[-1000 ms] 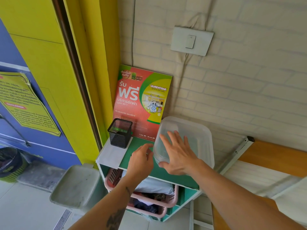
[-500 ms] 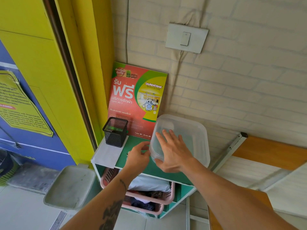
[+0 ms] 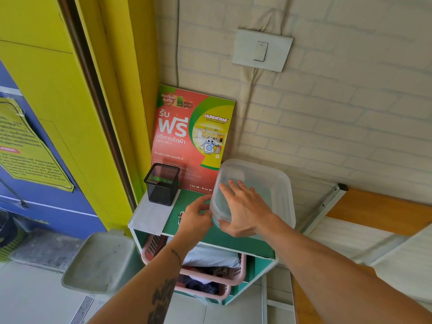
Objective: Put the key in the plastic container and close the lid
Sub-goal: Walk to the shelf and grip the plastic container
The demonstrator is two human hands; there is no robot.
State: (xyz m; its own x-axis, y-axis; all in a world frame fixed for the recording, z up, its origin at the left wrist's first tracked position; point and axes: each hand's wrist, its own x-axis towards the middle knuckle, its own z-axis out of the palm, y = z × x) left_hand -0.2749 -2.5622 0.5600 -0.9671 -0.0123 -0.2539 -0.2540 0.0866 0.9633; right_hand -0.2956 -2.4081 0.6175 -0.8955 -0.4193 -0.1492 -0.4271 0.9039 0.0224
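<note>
A clear plastic container (image 3: 278,183) with its lid on stands on the green shelf top (image 3: 194,202). My right hand (image 3: 245,206) lies flat on the lid, fingers spread, with the thumb wrapped around the near left corner. My left hand (image 3: 195,217) is at the container's left edge, fingertips pinching the lid rim. A small dark metal piece, apparently the key (image 3: 180,217), lies on the green top just left of my left hand, mostly hidden by it.
A black mesh pen cup (image 3: 161,184) stands on white paper at the shelf's left. A red laundry poster (image 3: 187,136) leans on the brick wall behind. Pink baskets (image 3: 210,274) of clothes fill the shelf below. A grey bin lid (image 3: 98,260) sits lower left.
My left hand has come up from the shelf top to the container's left rim and its fingers now pinch there. My right hand has stayed on the lid.
</note>
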